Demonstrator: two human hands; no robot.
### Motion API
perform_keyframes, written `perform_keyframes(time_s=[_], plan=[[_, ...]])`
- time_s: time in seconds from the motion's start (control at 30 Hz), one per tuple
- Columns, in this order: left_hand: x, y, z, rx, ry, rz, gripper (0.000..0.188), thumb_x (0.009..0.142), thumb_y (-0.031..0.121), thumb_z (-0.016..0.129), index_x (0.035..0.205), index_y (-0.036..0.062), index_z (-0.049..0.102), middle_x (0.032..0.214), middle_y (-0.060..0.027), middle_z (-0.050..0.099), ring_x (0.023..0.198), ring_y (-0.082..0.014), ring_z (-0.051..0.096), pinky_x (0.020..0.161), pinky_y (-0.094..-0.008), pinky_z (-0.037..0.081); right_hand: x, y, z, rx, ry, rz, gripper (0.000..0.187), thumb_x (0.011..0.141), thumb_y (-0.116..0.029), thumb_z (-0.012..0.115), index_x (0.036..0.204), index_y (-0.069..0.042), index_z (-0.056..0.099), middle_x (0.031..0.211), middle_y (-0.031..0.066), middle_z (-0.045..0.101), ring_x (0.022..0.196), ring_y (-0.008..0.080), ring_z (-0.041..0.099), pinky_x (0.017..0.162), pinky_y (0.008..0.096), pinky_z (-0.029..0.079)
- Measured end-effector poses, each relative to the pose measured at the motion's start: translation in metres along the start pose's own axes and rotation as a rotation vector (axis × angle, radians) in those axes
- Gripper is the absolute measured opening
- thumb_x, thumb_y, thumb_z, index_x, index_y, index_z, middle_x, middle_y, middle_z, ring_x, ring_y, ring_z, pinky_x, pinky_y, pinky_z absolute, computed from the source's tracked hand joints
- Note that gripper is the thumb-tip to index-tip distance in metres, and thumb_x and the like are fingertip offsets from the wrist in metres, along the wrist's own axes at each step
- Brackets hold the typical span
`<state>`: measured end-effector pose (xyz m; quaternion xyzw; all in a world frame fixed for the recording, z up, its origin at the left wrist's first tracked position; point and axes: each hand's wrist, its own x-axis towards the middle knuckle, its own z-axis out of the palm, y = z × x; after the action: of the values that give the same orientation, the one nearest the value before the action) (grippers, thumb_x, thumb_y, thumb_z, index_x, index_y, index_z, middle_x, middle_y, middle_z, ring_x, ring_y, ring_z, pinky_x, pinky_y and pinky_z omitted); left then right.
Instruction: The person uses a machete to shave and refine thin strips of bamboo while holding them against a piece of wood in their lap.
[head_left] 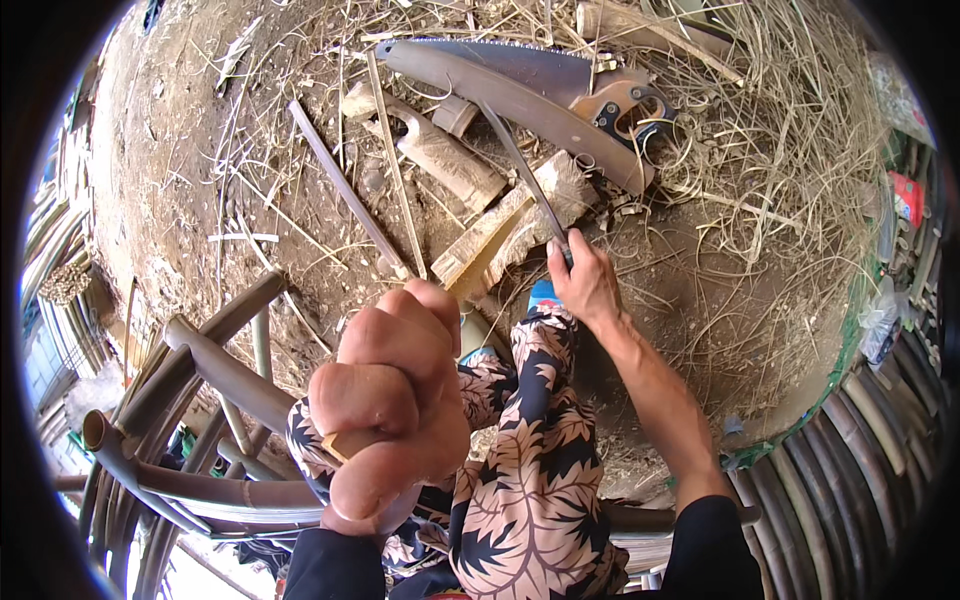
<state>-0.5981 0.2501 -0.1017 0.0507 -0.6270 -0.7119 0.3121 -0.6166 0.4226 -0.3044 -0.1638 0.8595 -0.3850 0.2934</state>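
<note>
My left hand, raised close to the camera, is closed in a fist round a pale bamboo strip. One end of the strip pokes out by the thumb; the other points toward a split wood block on the ground. In my right hand is the dark handle of a knife, its long narrow blade pointing away and to the left above the block. Between my hands are my knees in leaf-patterned trousers.
Beyond the block lie a carved wood piece, a long brown curved piece and a handsaw. Shavings heap at the right. Bamboo poles line the lower right; a bamboo frame stands at the left.
</note>
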Motion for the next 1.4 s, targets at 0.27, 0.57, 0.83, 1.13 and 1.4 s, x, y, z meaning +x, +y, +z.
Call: perform_keyframes(time_s=[0.27,0.57,0.83,1.13,1.4], plan=[[0.006,0.002,-0.001,0.045,-0.011,-0.047,0.056,0.093,0.067,0.031,0.072,0.0149,0.032,0.068,0.0013,0.035,0.059,-0.0118,0.033,0.061,-0.0303,0.038,0.002,0.064,0.023,-0.206,0.019,0.122,0.028,0.094,-0.027,0.053,0.088,0.001,0.055,0.059,0.0196,0.058,0.055,0.0365,0.062,0.048,0.0445,0.049],[-0.038,0.134,-0.074,0.483,-0.087,-0.874,0.048,0.099,0.031,0.044,0.131,-0.0045,0.052,0.089,-0.0113,0.066,0.081,-0.0153,0.062,0.079,-0.0282,0.051,-0.076,-0.023,-0.076,0.084,0.403,-0.082,0.035,0.090,-0.012,0.057,0.123,-0.001,0.056,0.073,0.0046,0.058,0.056,0.0122,0.055,0.040,0.0262,0.045],[-0.117,0.081,-0.073,-0.073,-0.067,-1.593,0.019,0.094,0.004,0.049,0.105,-0.0078,0.058,0.087,-0.0171,0.066,0.075,-0.0225,0.069,0.066,-0.0309,0.061,-0.189,-0.099,-0.173,-0.074,0.438,0.049,0.046,0.088,-0.033,0.060,0.121,-0.002,0.053,0.093,0.0172,0.065,0.084,0.0347,0.064,0.076,0.0422,0.050],[-0.124,0.246,-0.040,0.073,-0.143,-0.865,0.022,0.097,0.020,0.056,0.098,-0.0015,0.063,0.070,0.0050,0.052,0.052,-0.0033,0.041,0.044,-0.0194,0.030,-0.252,-0.254,-0.198,-0.353,0.556,-0.385,0.051,0.093,-0.060,0.046,0.086,-0.010,0.056,0.057,0.0012,0.052,0.046,0.0130,0.052,0.041,0.0309,0.043],[-0.192,0.318,-0.059,0.381,-0.120,-0.453,0.023,0.099,0.019,0.052,0.102,-0.0009,0.063,0.069,0.0049,0.050,0.058,-0.0031,0.040,0.049,-0.0204,0.032,-0.294,-0.303,-0.112,-0.471,0.495,-0.811,0.060,0.090,-0.069,0.041,0.078,-0.011,0.052,0.056,0.0037,0.050,0.048,0.0181,0.055,0.046,0.0388,0.048]])
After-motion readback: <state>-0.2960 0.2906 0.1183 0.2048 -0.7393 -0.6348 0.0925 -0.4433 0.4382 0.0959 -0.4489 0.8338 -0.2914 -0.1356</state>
